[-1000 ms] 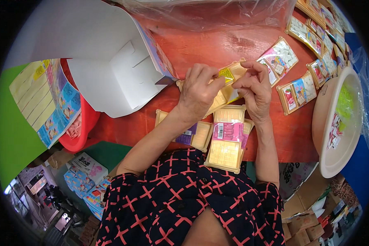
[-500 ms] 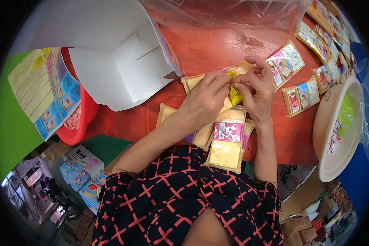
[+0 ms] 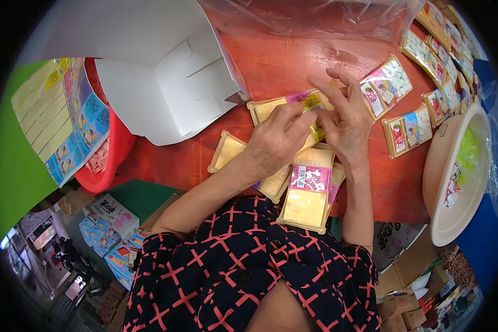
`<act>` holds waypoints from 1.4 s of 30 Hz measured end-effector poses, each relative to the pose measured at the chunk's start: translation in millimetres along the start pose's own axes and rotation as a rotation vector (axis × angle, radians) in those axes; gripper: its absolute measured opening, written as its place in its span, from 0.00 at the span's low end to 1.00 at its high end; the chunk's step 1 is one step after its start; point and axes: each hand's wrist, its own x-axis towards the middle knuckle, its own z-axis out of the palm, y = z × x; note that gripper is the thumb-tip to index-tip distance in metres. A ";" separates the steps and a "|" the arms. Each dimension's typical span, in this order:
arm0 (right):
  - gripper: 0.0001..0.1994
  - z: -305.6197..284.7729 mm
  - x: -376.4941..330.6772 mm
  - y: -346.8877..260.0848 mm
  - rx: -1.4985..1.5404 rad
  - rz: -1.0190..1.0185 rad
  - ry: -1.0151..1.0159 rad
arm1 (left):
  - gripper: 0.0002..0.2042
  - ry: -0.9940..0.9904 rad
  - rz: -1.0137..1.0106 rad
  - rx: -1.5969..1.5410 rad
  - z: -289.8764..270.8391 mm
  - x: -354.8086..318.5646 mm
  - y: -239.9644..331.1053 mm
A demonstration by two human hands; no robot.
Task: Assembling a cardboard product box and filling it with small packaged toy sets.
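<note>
Between my two hands, right at the grip, sits the wafer tray (image 3: 293, 108), a flat yellow tray with a yellow and pink label across one end. My left hand (image 3: 276, 141) is pinched on that labelled end with thumb and forefinger, and my right hand (image 3: 346, 119) meets it from the other side, fingers loosely curled, upper fingers spread free. A second ago both hands were bunched tight over the tray; now the right fingers have lifted and fanned out, and the tray shows longer, so I judge the label work on this tray is close to done rather than just begun.

Just under the grip, toward me, lies the finished stack (image 3: 307, 191), yellow trays overlapping, the top one banded in pink. Another yellow tray (image 3: 227, 152) pokes out left of my left wrist, partly hidden by my forearm.

Right of the grip, well apart on the red bench (image 3: 271, 61), the packed trays (image 3: 390, 86) lie in a loose row, colourful labels up, running off to the far right. Beyond them a pale round basin (image 3: 442, 182) hangs off the bench edge with scraps in it.

Left of the grip a white folded carton (image 3: 166, 88) crowds close, its flap nearly reaching the held tray; that is what hems me in. Further left a red tub (image 3: 113, 152) holds printed sheets (image 3: 61, 119). Clear plastic film (image 3: 315, 16) lies farthest off.
</note>
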 end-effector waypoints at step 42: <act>0.35 -89.5 -117.0 -34.2 -0.405 -0.206 -0.738 | 0.37 -0.627 0.062 0.351 -103.3 -94.5 -9.1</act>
